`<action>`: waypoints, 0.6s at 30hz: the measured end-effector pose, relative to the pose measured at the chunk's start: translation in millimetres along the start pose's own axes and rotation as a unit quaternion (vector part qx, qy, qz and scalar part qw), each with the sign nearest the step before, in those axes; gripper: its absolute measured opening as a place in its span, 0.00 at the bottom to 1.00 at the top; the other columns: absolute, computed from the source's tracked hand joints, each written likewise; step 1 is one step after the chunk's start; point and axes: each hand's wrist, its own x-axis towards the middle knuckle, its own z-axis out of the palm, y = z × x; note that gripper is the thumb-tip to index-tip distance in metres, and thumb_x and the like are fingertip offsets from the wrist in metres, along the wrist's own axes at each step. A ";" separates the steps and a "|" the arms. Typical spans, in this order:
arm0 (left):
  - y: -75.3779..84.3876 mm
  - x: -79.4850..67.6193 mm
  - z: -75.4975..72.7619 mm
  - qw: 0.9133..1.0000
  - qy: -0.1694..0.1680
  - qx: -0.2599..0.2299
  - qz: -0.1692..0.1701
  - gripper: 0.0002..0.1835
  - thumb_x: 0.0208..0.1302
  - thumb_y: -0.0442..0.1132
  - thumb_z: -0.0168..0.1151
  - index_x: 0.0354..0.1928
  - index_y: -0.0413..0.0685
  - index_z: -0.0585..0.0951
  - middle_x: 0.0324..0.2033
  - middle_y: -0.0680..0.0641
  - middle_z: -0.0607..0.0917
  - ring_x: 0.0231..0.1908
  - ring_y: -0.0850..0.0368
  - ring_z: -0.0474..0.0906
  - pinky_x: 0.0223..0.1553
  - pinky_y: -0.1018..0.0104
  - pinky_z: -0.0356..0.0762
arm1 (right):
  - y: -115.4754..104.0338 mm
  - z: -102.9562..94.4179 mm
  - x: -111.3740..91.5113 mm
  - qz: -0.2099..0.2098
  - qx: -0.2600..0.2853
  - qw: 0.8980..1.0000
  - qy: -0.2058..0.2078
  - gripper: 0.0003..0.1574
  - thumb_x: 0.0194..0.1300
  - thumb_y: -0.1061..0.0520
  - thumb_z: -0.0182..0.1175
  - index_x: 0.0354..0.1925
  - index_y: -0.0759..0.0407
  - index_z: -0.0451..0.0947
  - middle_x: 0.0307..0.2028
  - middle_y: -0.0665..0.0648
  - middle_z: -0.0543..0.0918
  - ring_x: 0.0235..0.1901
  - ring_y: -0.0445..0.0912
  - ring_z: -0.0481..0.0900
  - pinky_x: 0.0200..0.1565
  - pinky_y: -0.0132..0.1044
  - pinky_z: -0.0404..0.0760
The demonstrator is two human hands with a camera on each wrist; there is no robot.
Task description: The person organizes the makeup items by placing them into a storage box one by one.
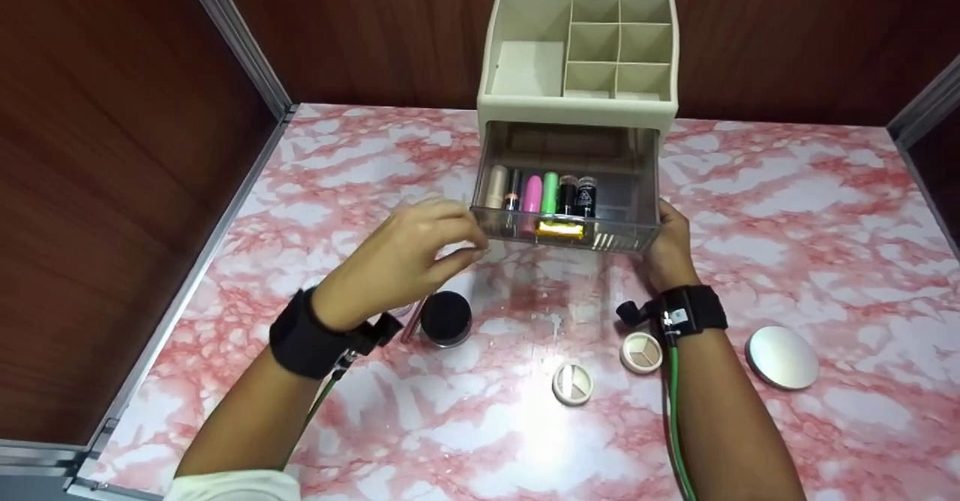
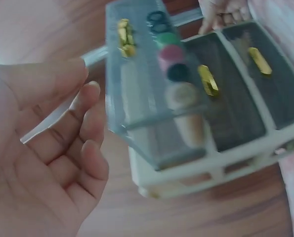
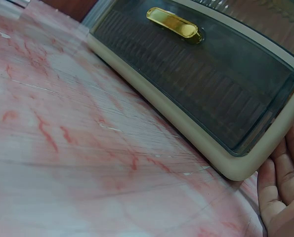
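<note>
A cream makeup organizer (image 1: 577, 111) stands at the back of the table with its clear top drawer (image 1: 626, 193) pulled out. Inside the drawer lie several tubes side by side, among them a pink tube (image 1: 532, 195) and a green tube (image 1: 550, 192). My left hand (image 1: 409, 253) hovers by the drawer's front left corner, fingers loosely bent and holding nothing. In the left wrist view its fingertips stand just apart from the drawer front. My right hand (image 1: 670, 250) rests its fingers against the organizer's right side, low down; the drawer partly hides it in the head view.
A black-lidded jar (image 1: 446, 318) and a pink pencil-like stick (image 1: 413, 322) lie below my left hand. Two small round palettes (image 1: 572, 383) sit near my right wrist, and a silvery round compact (image 1: 782, 357) lies right of that forearm. Wooden panels (image 1: 390, 43) enclose the table.
</note>
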 end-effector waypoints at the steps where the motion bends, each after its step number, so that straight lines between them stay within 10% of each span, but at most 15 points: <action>1: -3.9 -4.8 2.1 1.000 -0.011 -0.004 -0.011 0.02 0.65 0.35 0.65 0.38 0.46 0.85 0.36 0.53 0.82 0.40 0.58 0.77 0.44 0.65 0.75 | -0.1 0.2 0.1 0.004 0.001 1.000 0.000 0.21 0.55 0.68 0.70 0.47 0.75 0.77 0.37 0.65 0.82 0.33 0.50 0.81 0.36 0.39 0.83; 11: -73.8 -51.0 43.3 0.967 -0.120 0.028 -0.223 0.07 0.63 0.36 0.66 0.42 0.46 0.87 0.39 0.51 0.87 0.43 0.55 0.81 0.45 0.58 0.78 | -2.8 0.8 -0.2 0.018 -0.024 0.999 0.034 0.23 0.53 0.65 0.73 0.47 0.71 0.79 0.37 0.64 0.83 0.31 0.48 0.82 0.35 0.38 0.84; 18: -95.3 -62.2 59.0 0.950 -0.149 0.013 -0.273 0.09 0.64 0.39 0.65 0.44 0.45 0.86 0.39 0.49 0.87 0.42 0.53 0.82 0.43 0.55 0.78 | -2.8 1.3 0.6 0.028 -0.022 0.999 0.027 0.25 0.54 0.64 0.73 0.49 0.71 0.79 0.38 0.64 0.83 0.32 0.48 0.82 0.35 0.38 0.84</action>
